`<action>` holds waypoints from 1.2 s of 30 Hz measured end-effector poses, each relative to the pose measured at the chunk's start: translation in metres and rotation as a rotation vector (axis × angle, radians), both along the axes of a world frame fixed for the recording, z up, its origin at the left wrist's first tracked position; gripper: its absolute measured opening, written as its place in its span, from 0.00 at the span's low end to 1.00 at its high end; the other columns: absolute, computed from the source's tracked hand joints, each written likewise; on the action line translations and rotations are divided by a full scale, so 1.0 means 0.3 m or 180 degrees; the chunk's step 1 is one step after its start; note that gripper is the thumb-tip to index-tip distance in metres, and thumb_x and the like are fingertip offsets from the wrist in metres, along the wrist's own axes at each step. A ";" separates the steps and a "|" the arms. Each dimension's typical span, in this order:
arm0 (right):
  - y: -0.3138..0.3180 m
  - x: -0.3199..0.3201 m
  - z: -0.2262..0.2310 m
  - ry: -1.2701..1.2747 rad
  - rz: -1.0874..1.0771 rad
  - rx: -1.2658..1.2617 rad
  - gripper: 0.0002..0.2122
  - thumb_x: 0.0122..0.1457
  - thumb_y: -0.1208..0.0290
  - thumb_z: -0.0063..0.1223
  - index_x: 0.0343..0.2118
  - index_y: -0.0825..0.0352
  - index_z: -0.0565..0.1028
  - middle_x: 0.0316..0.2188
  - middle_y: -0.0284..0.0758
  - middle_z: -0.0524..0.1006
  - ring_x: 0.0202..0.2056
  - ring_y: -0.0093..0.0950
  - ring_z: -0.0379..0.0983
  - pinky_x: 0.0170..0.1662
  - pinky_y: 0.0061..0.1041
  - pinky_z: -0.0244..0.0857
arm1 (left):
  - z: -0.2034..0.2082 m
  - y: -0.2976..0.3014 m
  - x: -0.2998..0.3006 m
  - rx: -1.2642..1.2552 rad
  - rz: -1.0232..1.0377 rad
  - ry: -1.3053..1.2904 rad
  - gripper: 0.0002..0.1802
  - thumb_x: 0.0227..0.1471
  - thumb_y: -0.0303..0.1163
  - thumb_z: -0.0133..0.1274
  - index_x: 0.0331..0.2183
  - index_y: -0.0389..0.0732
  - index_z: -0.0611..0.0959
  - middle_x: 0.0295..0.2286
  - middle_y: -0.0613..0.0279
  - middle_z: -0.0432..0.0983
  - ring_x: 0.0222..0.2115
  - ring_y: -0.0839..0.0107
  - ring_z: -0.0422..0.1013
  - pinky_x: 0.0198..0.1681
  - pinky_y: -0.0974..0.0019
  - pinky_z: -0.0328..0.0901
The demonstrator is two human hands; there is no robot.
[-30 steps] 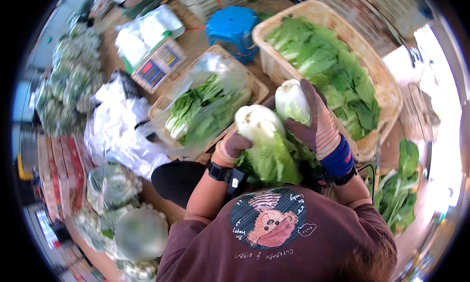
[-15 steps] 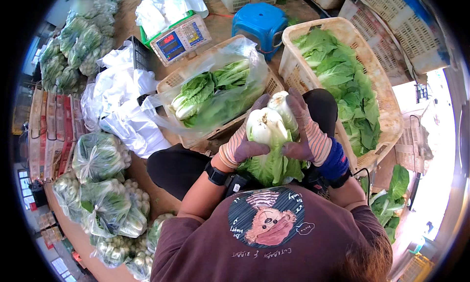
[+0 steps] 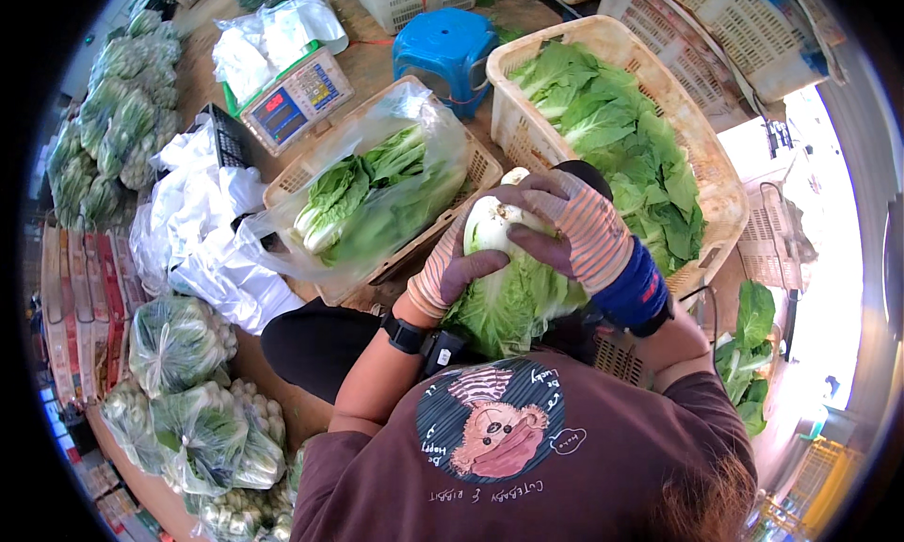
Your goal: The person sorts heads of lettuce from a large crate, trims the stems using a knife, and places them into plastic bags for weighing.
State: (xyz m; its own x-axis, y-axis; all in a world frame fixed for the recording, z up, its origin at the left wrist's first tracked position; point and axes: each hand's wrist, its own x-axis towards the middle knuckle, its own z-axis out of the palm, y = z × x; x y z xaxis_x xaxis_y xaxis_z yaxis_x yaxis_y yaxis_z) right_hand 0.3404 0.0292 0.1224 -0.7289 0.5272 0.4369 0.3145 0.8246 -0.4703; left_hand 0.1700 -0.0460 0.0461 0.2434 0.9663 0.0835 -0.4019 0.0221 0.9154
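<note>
Lettering rims the bear print on the brown T-shirt. Just beyond it, the left hand grasps a leafy cabbage's side; the right hand, earlier along its flank, now clasps its white base. Farther, a bag-lined crate holds leafy heads; a larger crate, leaves. A lit scale stands off the smaller crate's far-left edge.

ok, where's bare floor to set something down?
Brown floor between black-trousered left leg and clear plastic vegetable bags; strip between grey digital scale and bagged greens. Crowded: around gloved hands holding white-green leafy vegetables beside beige plastic crates.
</note>
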 end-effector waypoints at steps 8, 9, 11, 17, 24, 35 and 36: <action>0.166 0.026 0.081 -0.0746 0.0687 -0.1585 0.05 0.53 0.72 0.53 0.31 0.65 0.76 0.23 0.31 0.74 0.25 0.21 0.70 0.27 0.22 0.64 | -0.043 0.029 0.058 -0.0594 -0.0128 0.0138 0.38 0.41 0.25 0.57 0.55 0.38 0.63 0.48 0.60 0.67 0.48 0.68 0.64 0.53 0.65 0.58; 0.189 0.027 0.027 -0.0300 0.0578 -0.2460 0.05 0.54 0.72 0.52 0.30 0.66 0.75 0.24 0.30 0.74 0.26 0.19 0.69 0.28 0.21 0.64 | -0.035 0.044 0.064 -0.0620 -0.0141 0.0173 0.37 0.40 0.25 0.57 0.55 0.38 0.64 0.47 0.61 0.68 0.47 0.69 0.65 0.52 0.65 0.59; 0.207 0.040 -0.027 0.0337 0.0272 -0.3647 0.06 0.55 0.73 0.52 0.33 0.70 0.75 0.26 0.29 0.74 0.29 0.18 0.68 0.34 0.18 0.64 | -0.030 0.076 0.066 -0.0577 -0.0065 0.0331 0.36 0.39 0.25 0.57 0.53 0.38 0.65 0.44 0.61 0.69 0.44 0.69 0.67 0.50 0.67 0.61; 0.194 0.372 -0.129 0.3017 -0.0041 -0.3915 0.15 0.58 0.70 0.49 0.47 0.68 0.69 0.38 0.35 0.74 0.35 0.21 0.71 0.35 0.18 0.67 | -0.013 0.107 0.033 -0.0612 -0.0137 -0.0296 0.37 0.37 0.29 0.56 0.53 0.37 0.65 0.44 0.58 0.70 0.45 0.66 0.67 0.51 0.64 0.62; 0.077 0.581 0.046 0.6298 0.0130 -0.1429 0.26 0.61 0.58 0.39 0.55 0.73 0.59 0.42 0.41 0.70 0.40 0.30 0.67 0.44 0.29 0.64 | -0.140 0.110 0.026 -0.0883 -0.0216 -0.0865 0.41 0.41 0.47 0.57 0.52 0.33 0.66 0.44 0.53 0.71 0.45 0.62 0.69 0.51 0.60 0.64; 0.015 0.066 -0.113 -0.0149 -0.0152 -0.1354 0.40 0.33 0.62 0.69 0.55 0.58 0.63 0.56 0.50 0.56 0.57 0.47 0.55 0.58 0.36 0.53 | -0.088 0.085 0.059 0.0054 -0.0043 0.0335 0.65 0.32 0.39 0.69 0.60 0.36 0.40 0.54 0.54 0.57 0.54 0.66 0.56 0.58 0.62 0.52; 0.023 0.080 -0.102 -0.0266 -0.0028 -0.1182 0.41 0.31 0.64 0.69 0.54 0.58 0.64 0.56 0.50 0.55 0.57 0.46 0.55 0.58 0.36 0.53 | -0.091 0.071 0.072 0.0079 0.0091 0.0463 0.67 0.31 0.39 0.70 0.60 0.36 0.39 0.53 0.54 0.57 0.54 0.67 0.56 0.58 0.63 0.52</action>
